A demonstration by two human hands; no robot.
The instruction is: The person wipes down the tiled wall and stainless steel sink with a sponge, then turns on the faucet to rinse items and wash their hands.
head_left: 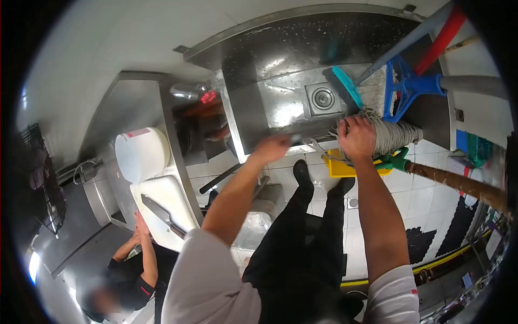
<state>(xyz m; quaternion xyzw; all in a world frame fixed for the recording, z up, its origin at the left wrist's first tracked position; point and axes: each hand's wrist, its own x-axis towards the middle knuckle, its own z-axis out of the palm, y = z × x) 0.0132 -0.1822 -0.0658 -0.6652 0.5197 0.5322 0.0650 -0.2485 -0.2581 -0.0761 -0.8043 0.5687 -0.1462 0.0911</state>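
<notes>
**Mop held at the sink's front edge**

The steel sink [248, 121] fills the upper view. Across its front rim the mop [396, 139] is laid, strands bundled, with the handle [458, 181] slanted off to the right. A yellow bucket [339, 169] is seen just beneath. Inside the sink, a blue mop frame [418, 85] and a teal squeegee [347, 86] are leaned. The strands are clamped in the grip of the right hand [358, 139]. The left hand [271, 150] is blurred beside the loose strand [318, 147]; whether anything is gripped there cannot be told. The step in hand is judged to be the working of the strands at the rim. For any further move, the bundle must be kept steady and the loose strand controlled.
</notes>
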